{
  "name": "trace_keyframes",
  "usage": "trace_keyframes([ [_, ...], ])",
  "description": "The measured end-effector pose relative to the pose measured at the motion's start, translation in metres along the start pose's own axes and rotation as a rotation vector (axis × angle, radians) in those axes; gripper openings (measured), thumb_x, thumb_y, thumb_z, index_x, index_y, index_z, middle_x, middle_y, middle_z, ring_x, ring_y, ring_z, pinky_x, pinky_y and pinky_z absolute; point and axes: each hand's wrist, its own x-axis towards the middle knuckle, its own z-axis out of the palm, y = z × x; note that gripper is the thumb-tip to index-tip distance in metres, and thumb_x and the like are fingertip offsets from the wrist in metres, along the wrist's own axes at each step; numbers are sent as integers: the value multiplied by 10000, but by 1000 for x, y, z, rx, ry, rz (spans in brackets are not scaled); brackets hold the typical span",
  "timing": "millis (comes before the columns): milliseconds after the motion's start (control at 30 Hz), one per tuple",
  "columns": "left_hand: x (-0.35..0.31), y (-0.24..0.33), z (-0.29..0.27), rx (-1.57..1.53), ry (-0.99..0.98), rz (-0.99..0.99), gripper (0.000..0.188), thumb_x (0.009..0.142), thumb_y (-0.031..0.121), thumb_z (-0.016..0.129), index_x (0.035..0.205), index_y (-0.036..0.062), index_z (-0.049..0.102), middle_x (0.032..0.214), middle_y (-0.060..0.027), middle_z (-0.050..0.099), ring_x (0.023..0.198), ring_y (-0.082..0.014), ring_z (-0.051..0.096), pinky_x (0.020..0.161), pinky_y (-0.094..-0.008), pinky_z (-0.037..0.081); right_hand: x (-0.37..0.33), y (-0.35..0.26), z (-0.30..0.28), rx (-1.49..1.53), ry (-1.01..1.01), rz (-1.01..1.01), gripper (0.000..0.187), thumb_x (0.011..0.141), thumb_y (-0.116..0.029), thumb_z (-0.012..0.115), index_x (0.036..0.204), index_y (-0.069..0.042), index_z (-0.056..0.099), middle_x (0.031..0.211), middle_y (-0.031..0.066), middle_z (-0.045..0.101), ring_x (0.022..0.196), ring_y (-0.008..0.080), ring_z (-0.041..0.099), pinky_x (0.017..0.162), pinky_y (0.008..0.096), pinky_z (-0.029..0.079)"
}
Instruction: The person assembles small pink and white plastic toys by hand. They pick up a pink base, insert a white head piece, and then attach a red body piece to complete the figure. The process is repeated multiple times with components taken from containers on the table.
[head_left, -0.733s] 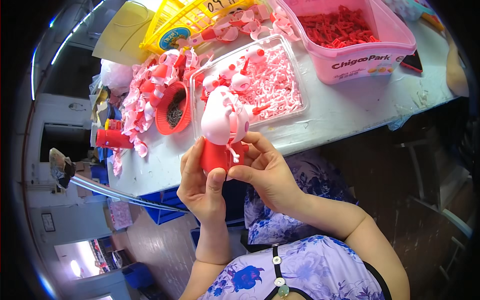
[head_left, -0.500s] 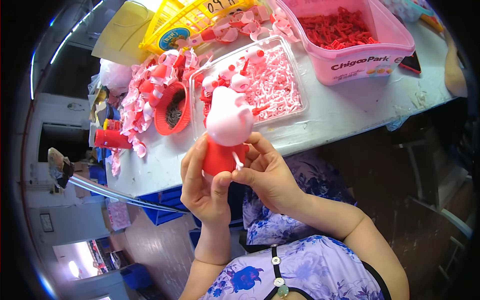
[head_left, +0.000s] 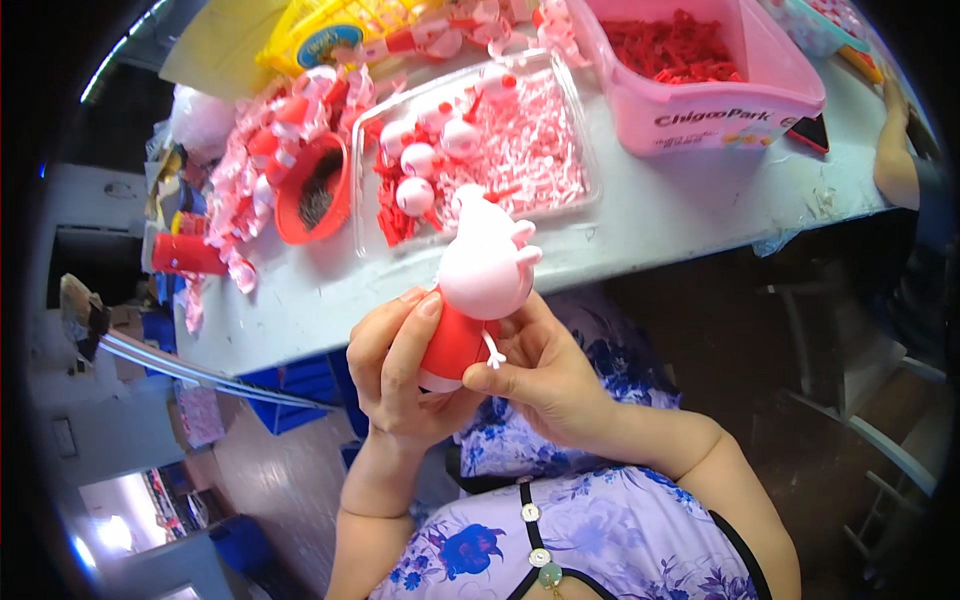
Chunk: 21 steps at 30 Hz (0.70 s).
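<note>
A pig toy figure with a pale pink head and a red body is held out in front of my chest, near the table's front edge. My left hand is closed around the left side of the red body. My right hand grips its right side, with the thumb low on the body beside a thin white toy arm ending in small fingers. The toy's head tilts up and to the left, its ears pointing right. Some right-hand fingers are hidden behind the toy.
Beyond the toy, a clear plastic tray holds small pale pink arms, red pieces and several round parts. Left of it are a red bowl with dark small parts and a heap of pink pieces. A pink tub with red parts stands right; another person's arm rests far right.
The toy has come lower, and its head has turned, with the ears now on the right. Both hands keep hold of it. The table's things have shifted up and left in view.
</note>
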Motion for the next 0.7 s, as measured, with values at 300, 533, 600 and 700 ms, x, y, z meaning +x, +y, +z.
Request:
trace_keyframes([
  [300,-93,16,10,-975,-318,-587,595,742,107,764,1225,-76,471,1110,-191,602,981,-218,624,855,-315,497,-62,-53,-46,-1025,58,177,724,847,-194,700,1433,-62,294,1305,170,482,1160,245,528,978,378,424],
  [533,-131,31,18,-1173,-526,-758,575,772,107,750,1244,-62,470,1092,-176,623,964,-197,636,838,-298,503,-83,-44,-65,-1145,-29,425,453,861,-242,666,1259,-56,556,1149,152,614,1049,240,605,898,344,476],
  [600,-145,36,21,-1173,-532,-774,578,764,116,762,1242,-49,483,1087,-172,627,958,-205,641,835,-300,505,-88,-42,-62,-1116,33,517,426,845,-117,670,1249,-33,565,1191,113,615,1084,172,582,930,302,454],
  [700,-156,38,21,-1138,-567,-765,586,742,135,786,1230,-35,509,1090,-167,629,958,-221,645,845,-305,503,-99,-32,-69,-1104,39,526,413,852,-108,664,1245,-27,564,1200,115,612,1092,176,580,936,304,454],
])
